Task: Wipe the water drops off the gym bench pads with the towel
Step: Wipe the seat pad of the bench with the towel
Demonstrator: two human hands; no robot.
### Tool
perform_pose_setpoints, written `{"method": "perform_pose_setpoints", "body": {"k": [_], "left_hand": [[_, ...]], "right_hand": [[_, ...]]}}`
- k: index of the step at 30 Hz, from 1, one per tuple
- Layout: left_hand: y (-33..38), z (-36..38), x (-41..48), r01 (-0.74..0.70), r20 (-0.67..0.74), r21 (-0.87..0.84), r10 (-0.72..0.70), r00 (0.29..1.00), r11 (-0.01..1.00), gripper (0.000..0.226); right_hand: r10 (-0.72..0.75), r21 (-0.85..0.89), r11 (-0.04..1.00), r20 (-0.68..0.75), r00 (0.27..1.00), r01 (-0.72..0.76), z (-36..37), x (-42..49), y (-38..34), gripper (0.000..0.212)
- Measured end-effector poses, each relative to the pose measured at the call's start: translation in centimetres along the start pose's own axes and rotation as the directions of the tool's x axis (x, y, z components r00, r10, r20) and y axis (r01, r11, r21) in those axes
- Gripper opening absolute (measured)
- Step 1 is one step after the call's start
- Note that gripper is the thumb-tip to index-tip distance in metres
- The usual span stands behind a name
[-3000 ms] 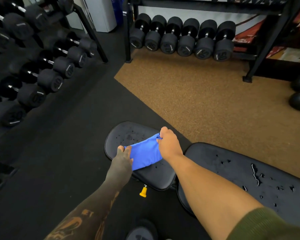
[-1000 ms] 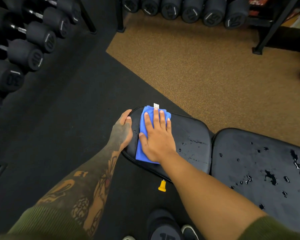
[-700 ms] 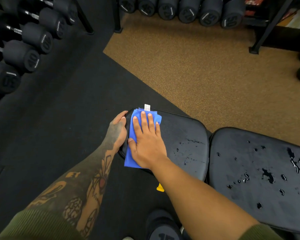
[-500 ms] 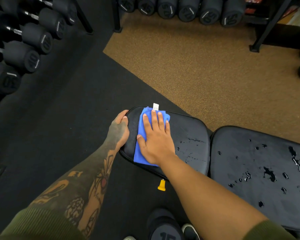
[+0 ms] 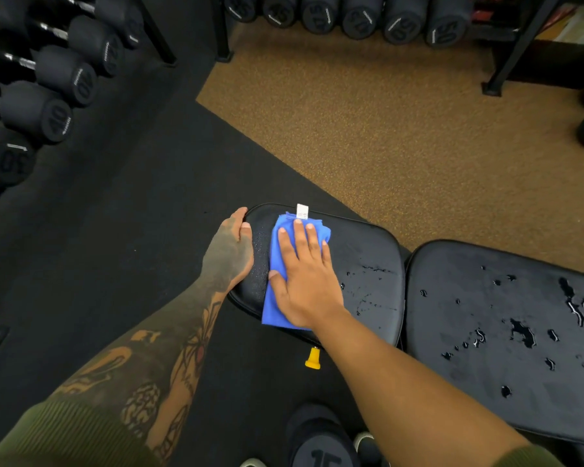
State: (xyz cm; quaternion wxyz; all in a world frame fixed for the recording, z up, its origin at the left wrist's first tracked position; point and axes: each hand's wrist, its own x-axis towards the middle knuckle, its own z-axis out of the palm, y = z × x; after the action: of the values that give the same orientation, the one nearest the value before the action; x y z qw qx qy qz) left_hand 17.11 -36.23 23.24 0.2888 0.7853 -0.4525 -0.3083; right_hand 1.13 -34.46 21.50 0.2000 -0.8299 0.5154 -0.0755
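Seen from the head camera looking down, dark shoes [image 5: 321, 443] stood nearest on black matting, and two bare forearms reached forward out of green sleeves [image 5: 58, 436]. The right hand [image 5: 305, 278] lay open and flat, palm down and fingers spread, pressing a folded blue towel [image 5: 274, 298] onto the small seat pad [image 5: 368, 251] of a gym bench; it grasped nothing, and the flat palm looked meant to spread pressure over the cloth so it would soak up water as it slid. The left hand [image 5: 231, 252] curled over the pad's left edge, fingers wrapped on the rim, probably to steady the pad against the push. The towel sat on the left part of that pad, its long axis running from the near edge, where a corner overhung, toward the far edge, where a white tag [image 5: 302, 211] pointed away from the person. Fine beads showed between the hands, and streaks of water [image 5: 373, 269] lay just right of the towel. A yellow knob [image 5: 313, 358] hung below the pad. To the right, across a narrow gap, the larger back pad [image 5: 452, 315] carried many drops and small puddles [image 5: 521, 333], apparently not yet wiped. Farther off lay brown flooring [image 5: 385, 136], with dumbbells [image 5: 51, 96] racked at far left and along the top.
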Motion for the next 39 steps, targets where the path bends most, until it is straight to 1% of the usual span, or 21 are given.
{"method": "perform_pose_setpoints", "body": {"k": [2, 5, 7, 11, 13, 15, 18, 22, 24, 26, 28, 30, 32, 33, 36, 37, 39], "left_hand": [[-0.1, 0.0, -0.1, -0.051, 0.004, 0.093, 0.051, 0.999, 0.994, 0.046], [-0.2, 0.3, 0.2, -0.047, 0.022, 0.128, 0.044, 0.999, 0.991, 0.045], [-0.1, 0.3, 0.2, -0.049, 0.022, 0.138, 0.046, 0.999, 0.989, 0.045], [-0.2, 0.2, 0.2, -0.057, -0.004, 0.154, 0.058, 0.998, 0.986, 0.045], [0.0, 0.2, 0.1, -0.055, -0.009, 0.19, 0.058, 0.998, 0.98, 0.046], [0.2, 0.1, -0.3, -0.067, 0.01, 0.236, 0.067, 0.998, 0.969, 0.048], [0.3, 0.0, -0.8, -0.101, 0.036, 0.301, 0.094, 0.995, 0.948, 0.051], [0.3, -0.1, -1.1, -0.148, 0.064, 0.379, 0.134, 0.989, 0.913, 0.053], [0.3, -0.1, -1.2, -0.158, 0.074, 0.402, 0.14, 0.987, 0.902, 0.053], [0.3, -0.1, -1.2, -0.158, 0.077, 0.415, 0.138, 0.987, 0.896, 0.053], [0.4, -0.1, -1.2, -0.165, 0.083, 0.433, 0.143, 0.986, 0.886, 0.053], [0.5, -0.1, -1.4, -0.176, 0.084, 0.464, 0.155, 0.984, 0.868, 0.054], [0.5, 0.0, -1.4, -0.2, 0.083, 0.527, 0.185, 0.979, 0.826, 0.055], [0.5, 0.2, -1.4, -0.22, 0.088, 0.583, 0.209, 0.974, 0.782, 0.056], [0.4, 0.8, -1.3, -0.292, 0.144, 0.74, 0.281, 0.949, 0.606, 0.059], [0.5, 1.0, -1.3, -0.317, 0.166, 0.762, 0.302, 0.939, 0.565, 0.059], [0.9, 1.6, -1.5, -0.357, 0.197, 0.776, 0.337, 0.921, 0.52, 0.059]], "right_hand": [[0.06, -0.017, 0.998, 0.01, 0.998, -0.06, -0.3, 0.8, 0.8, 0.07], [0.11, -0.034, 0.993, 0.021, 0.994, -0.109, -0.6, 2.3, 0.4, 0.071], [0.105, -0.035, 0.994, 0.02, 0.994, -0.104, -0.6, 2.5, -0.2, 0.071], [0.015, -0.017, 1.0, 0.006, 1.0, -0.015, -0.2, 0.2, 0.2, 0.071], [-0.005, 0.0, 1.0, 0.003, 1.0, 0.005, 0.1, -1.2, 1.2, 0.072], [0.005, 0.002, 1.0, 0.001, 1.0, -0.005, 0.0, -2.0, 2.7, 0.072], [0.073, -0.009, 0.997, -0.001, 0.997, -0.073, -0.4, -1.5, 4.8, 0.073], [0.137, -0.01, 0.991, 0.007, 0.991, -0.137, -0.7, -0.1, 4.7, 0.072], [0.128, -0.004, 0.992, 0.001, 0.992, -0.128, -0.5, -0.4, 4.1, 0.072], [0.089, 0.002, 0.996, -0.003, 0.996, -0.089, -0.2, -1.5, 4.1, 0.072], [0.062, 0.004, 0.998, -0.002, 0.998, -0.062, 0.0, -2.9, 4.7, 0.072], [0.067, 0.001, 0.998, -0.002, 0.998, -0.067, 0.0, -3.8, 5.8, 0.073], [0.095, -0.004, 0.996, -0.008, 0.995, -0.095, 0.0, -3.8, 7.0, 0.073], [0.114, -0.005, 0.993, -0.009, 0.993, -0.115, -0.1, -3.5, 7.4, 0.074], [0.165, 0.002, 0.986, -0.017, 0.986, -0.165, -0.4, -2.1, 7.6, 0.073], [0.176, 0.003, 0.984, -0.016, 0.984, -0.176, -0.5, -1.8, 7.3, 0.072], [0.173, 0.004, 0.985, -0.012, 0.985, -0.173, -0.6, -1.6, 6.6, 0.072]]}}
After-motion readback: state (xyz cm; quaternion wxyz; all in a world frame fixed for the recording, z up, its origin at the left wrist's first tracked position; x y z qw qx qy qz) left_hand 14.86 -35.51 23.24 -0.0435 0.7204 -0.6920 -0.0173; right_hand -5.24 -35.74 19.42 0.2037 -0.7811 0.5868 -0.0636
